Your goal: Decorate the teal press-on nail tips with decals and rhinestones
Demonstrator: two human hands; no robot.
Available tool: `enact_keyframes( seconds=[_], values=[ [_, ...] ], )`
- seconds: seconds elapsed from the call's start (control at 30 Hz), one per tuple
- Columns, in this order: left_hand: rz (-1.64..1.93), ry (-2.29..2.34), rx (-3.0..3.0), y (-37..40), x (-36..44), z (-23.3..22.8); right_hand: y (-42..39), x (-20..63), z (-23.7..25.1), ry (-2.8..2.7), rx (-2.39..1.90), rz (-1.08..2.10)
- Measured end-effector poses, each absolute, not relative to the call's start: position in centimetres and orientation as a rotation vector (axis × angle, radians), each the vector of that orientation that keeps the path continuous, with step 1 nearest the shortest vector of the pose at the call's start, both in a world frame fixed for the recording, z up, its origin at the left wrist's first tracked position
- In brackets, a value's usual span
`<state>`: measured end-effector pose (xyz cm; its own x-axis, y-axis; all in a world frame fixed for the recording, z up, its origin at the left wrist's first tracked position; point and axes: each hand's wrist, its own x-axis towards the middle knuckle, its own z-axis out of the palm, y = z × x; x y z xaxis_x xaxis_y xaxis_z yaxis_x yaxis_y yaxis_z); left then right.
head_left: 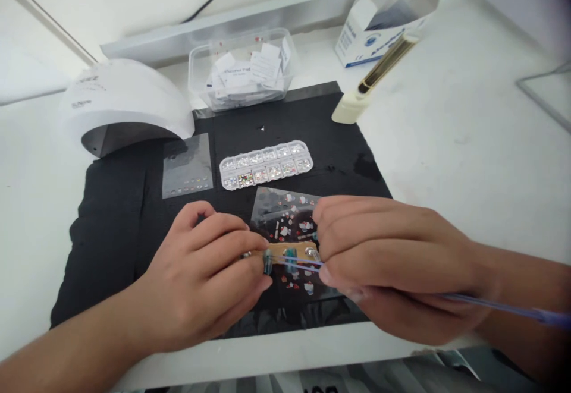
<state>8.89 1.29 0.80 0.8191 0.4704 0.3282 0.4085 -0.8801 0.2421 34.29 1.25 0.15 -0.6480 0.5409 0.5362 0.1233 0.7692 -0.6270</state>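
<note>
My left hand (200, 280) is closed on the left end of a tan strip (277, 251), its fingertips beside a dark green press-on nail (267, 263). Another green nail (291, 260) sits further right on that strip. Purple tweezers (495, 304) are pinched in my right hand (397, 256), their thin tips reaching left across the strip to the nail by my left fingertips. Whether the tips hold anything is too small to tell. Beneath the strip lies a clear sheet of cartoon stickers (285, 207), partly covered by both hands.
A compartment case of rhinestones (267, 164) and a smaller sticker sheet (187, 164) lie on the black mat (111, 214). Behind stand a white nail lamp (134, 93), a clear tub (243, 98) of alcohol pads, a gold-handled brush (379, 72) and an opened box (370, 39).
</note>
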Motion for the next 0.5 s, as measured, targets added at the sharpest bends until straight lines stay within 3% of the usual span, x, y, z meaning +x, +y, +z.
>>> enact_keyframes(
  seconds=[0.5],
  values=[
    [0.607, 0.746, 2.791, 1.21, 8.99, 0.52, 1.28, 34.58, 0.25, -2.245, -0.502, 0.760]
  ],
)
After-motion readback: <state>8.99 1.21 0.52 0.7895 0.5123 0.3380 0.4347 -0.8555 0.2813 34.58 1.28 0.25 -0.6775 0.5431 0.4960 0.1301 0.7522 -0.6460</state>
